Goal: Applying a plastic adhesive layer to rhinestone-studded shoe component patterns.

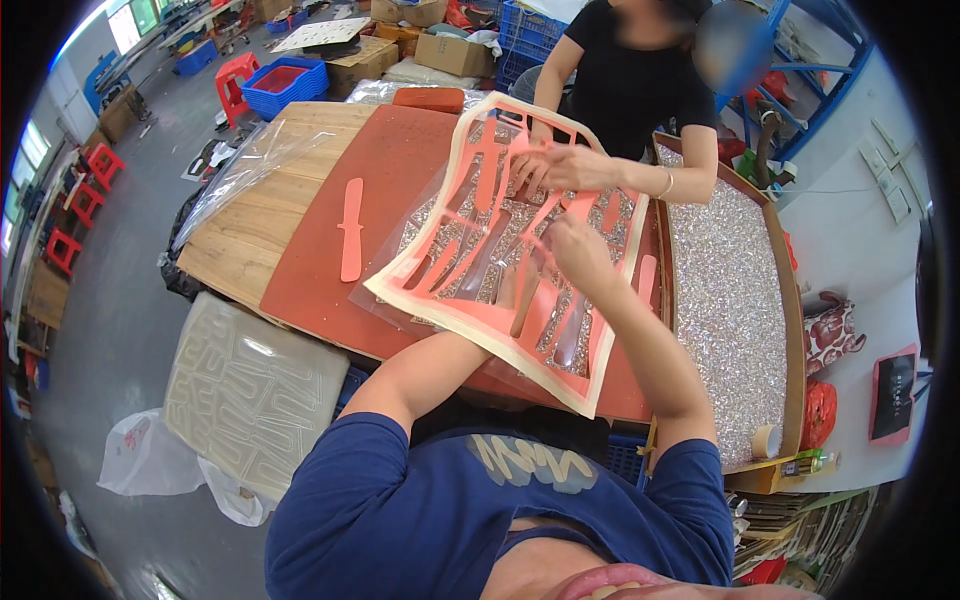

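A cut-out sheet (592, 385) with a cream border and pink strips lies tilted over the table, raised at my side. Glittery stones and clear plastic show through its long openings. My left forearm passes beneath its near edge, and my left hand (518, 288) shows only in part through an opening, its fingers mostly hidden. Above the sheet, my right hand (578, 248) is closed, pinching a pink strip near the middle; motion blurs it slightly. Across from me, a co-worker's hands (570, 168) work at the sheet's far part, close to my right hand.
A red board (310, 265) covers the table, with a loose pink cut piece (351, 230) on it. A shallow tray (735, 330) of glittery stones stands on the right, a tape roll (766, 441) at its corner. A pale moulded sheet (250, 390) lies at the lower left.
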Demonstrator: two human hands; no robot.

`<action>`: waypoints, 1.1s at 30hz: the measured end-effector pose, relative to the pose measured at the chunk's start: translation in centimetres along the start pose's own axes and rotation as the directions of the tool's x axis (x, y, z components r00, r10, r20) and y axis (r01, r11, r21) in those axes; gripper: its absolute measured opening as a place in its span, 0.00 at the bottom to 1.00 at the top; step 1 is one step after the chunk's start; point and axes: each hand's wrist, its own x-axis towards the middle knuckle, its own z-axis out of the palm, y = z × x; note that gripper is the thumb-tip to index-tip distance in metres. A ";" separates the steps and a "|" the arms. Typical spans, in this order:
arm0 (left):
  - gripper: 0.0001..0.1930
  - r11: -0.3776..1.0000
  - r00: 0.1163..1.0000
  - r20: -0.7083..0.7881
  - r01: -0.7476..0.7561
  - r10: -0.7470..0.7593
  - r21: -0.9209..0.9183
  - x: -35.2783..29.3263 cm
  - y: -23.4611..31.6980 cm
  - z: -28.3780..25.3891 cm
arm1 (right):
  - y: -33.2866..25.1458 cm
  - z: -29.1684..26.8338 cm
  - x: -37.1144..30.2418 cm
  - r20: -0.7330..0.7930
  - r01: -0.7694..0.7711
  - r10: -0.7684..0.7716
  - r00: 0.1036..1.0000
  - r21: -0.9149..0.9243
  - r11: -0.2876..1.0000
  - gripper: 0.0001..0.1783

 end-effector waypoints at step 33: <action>0.31 0.961 0.991 -0.100 0.115 -0.092 0.250 -1.1 1.1 0.6 | 26.9 -32.9 -19.5 -0.660 -0.197 0.179 0.730 0.049 0.979 0.22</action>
